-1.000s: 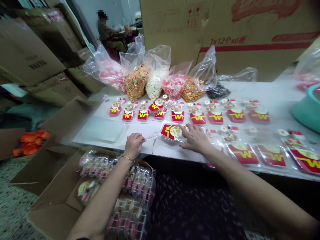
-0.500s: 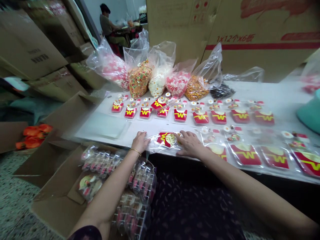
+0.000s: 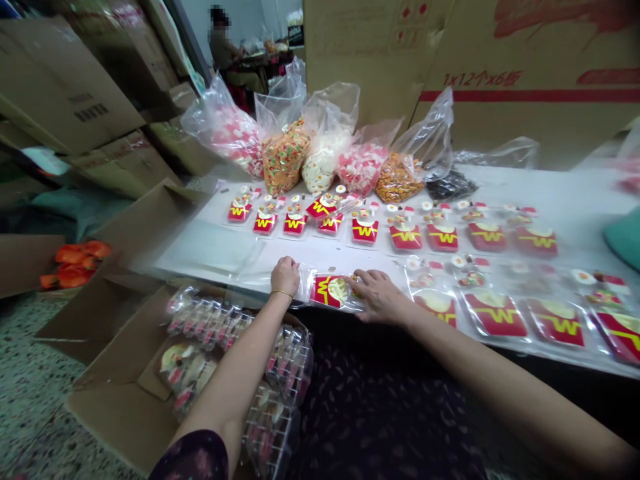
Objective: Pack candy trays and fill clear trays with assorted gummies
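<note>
Showing, from left to right, an open cardboard box (image 3: 115, 407) on the floor with finished clear packets (image 3: 240, 373) stacked in it, then the left hand (image 3: 285, 275) at the near edge of the counter (image 3: 575, 193), its fingers curled shut and pinching the left end of a clear plastic bag (image 3: 333, 292). The bag lies flat on the counter between both hands and holds a red fry-box toy (image 3: 325, 291) with a yellow emblem. The right hand (image 3: 381, 297) rests on the bag's right end, fingers spread and pressing down, closed on nothing. By judgement the step in hand is seating the toy in its bag; the next move seems to call for a steady pinch at the left end while the right fingers smooth or close the other. The bag's long axis runs left to right, along the counter's near edge; the toy inside lies tipped, its pale top toward the right hand. Farther right and behind lie rows of similar red toys (image 3: 495, 313), with bulk bags of small parts (image 3: 320, 160) at the back.
</note>
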`<action>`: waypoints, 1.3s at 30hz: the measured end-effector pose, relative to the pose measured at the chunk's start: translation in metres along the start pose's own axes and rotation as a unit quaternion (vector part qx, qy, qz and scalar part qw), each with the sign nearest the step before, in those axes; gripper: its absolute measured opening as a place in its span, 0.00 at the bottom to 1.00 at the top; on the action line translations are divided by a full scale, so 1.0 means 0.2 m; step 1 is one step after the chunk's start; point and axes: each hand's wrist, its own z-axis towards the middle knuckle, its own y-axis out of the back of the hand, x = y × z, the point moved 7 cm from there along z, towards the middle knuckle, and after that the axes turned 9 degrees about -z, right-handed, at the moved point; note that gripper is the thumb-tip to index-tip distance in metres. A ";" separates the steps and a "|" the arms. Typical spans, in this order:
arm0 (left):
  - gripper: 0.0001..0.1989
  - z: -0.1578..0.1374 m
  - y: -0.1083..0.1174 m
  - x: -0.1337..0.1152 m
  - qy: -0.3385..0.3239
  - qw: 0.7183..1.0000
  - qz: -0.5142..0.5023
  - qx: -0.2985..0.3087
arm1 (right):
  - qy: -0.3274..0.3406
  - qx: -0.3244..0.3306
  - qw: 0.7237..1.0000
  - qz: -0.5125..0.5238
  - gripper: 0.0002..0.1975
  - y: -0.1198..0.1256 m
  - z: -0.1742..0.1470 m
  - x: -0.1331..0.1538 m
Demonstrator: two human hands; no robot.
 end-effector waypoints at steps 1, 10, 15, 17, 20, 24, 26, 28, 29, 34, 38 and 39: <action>0.06 0.00 0.00 0.00 0.005 1.000 0.003 0.000 | 0.003 0.000 1.000 0.000 0.44 0.00 0.01 0.01; 0.18 -0.02 0.02 0.01 -0.085 0.990 -0.044 0.105 | 0.022 0.004 1.000 0.001 0.47 0.00 0.09 0.01; 0.20 -0.08 0.00 -0.09 -0.199 0.937 -0.084 0.276 | 0.031 0.000 0.999 -0.007 0.49 -0.01 0.11 0.01; 0.17 -0.09 -0.01 -0.14 -0.219 0.921 -0.067 0.316 | 0.033 0.000 0.999 -0.008 0.50 -0.02 0.11 0.01; 0.10 -0.06 -0.02 -0.19 -0.213 0.913 0.006 0.349 | 0.042 0.000 0.999 -0.007 0.49 -0.02 0.12 0.01; 0.03 -0.06 -0.04 -0.25 -0.238 0.896 0.105 0.359 | 0.049 -0.001 0.999 0.005 0.49 -0.01 0.13 0.00; 0.04 -0.08 -0.04 -0.31 -0.262 0.898 0.098 0.340 | 0.043 0.002 0.999 0.015 0.49 -0.01 0.14 0.00; 0.06 -0.11 -0.05 -0.37 -0.286 0.903 0.053 0.316 | 0.036 0.005 0.999 0.036 0.50 0.00 0.16 0.02; 0.06 -0.13 -0.06 -0.41 -0.298 0.904 0.024 0.307 | 0.035 0.004 0.998 0.050 0.50 0.00 0.17 0.03; 0.04 -0.18 -0.10 -0.49 -0.318 0.897 -0.047 0.305 | -0.004 -0.023 0.990 0.137 0.52 0.03 0.17 -0.01; 0.05 -0.16 -0.09 -0.47 -0.324 0.893 -0.052 0.309 | -0.240 -0.055 0.932 0.266 0.22 -0.01 0.07 -0.29; 0.05 -0.15 -0.09 -0.47 -0.327 0.892 -0.051 0.307 | -0.294 -0.031 0.903 0.310 0.18 -0.05 0.05 -0.32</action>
